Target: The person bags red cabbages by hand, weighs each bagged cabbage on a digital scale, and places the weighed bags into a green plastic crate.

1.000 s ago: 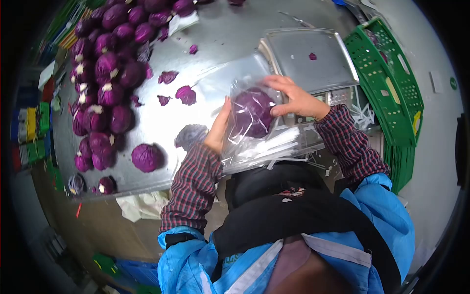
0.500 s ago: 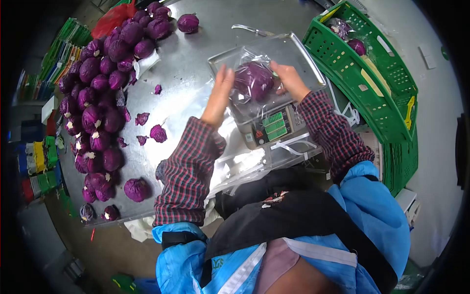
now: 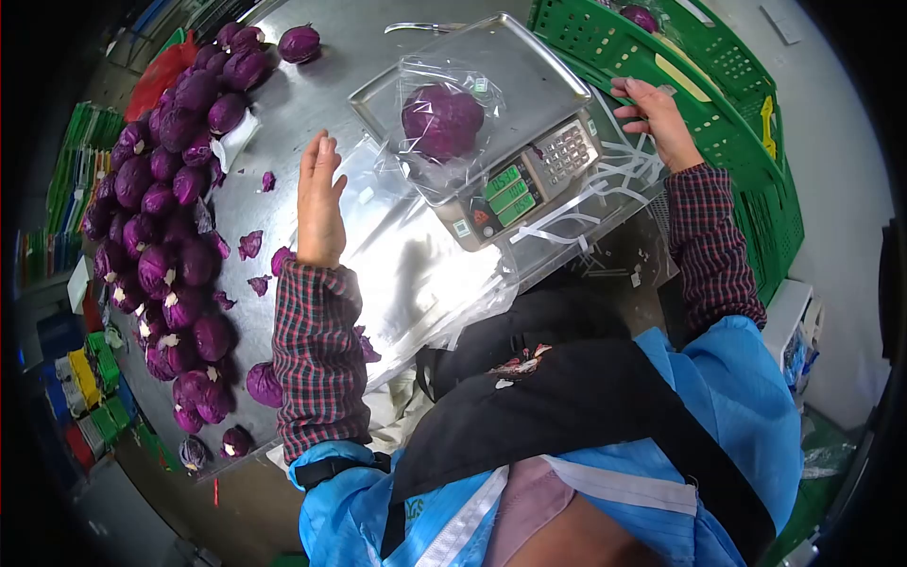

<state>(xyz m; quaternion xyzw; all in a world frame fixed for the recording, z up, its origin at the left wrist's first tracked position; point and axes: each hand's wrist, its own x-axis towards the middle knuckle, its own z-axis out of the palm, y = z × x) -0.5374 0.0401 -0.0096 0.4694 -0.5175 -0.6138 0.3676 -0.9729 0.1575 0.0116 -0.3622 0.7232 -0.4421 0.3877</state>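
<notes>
A purple cabbage (image 3: 442, 121) wrapped in clear plastic (image 3: 480, 142) rests on the metal tray of a scale (image 3: 529, 61). Green digits light up the scale's display (image 3: 508, 195). To the left of the tray, my left hand (image 3: 321, 194) is raised with nothing in it, its fingers stretched upward. On the other side, my right hand (image 3: 654, 115) hovers near the green crate, fingers apart and slightly bent, touching neither cabbage nor scale. Something small and pale shows by its fingertips; I cannot make out what it is.
Many purple cabbages (image 3: 156, 198) are heaped along the table's left side, with loose leaves (image 3: 250, 245) beside them. A knife (image 3: 425, 27) lies behind the scale. White strips (image 3: 567, 222) and plastic bags (image 3: 416, 274) lie in front. A green crate (image 3: 699, 90) stands at the right.
Both hands have let go of the wrapped cabbage and moved apart, left hand leftward, right hand rightward. The cabbage now sits on the tray, and the display digits have changed. The view has shifted.
</notes>
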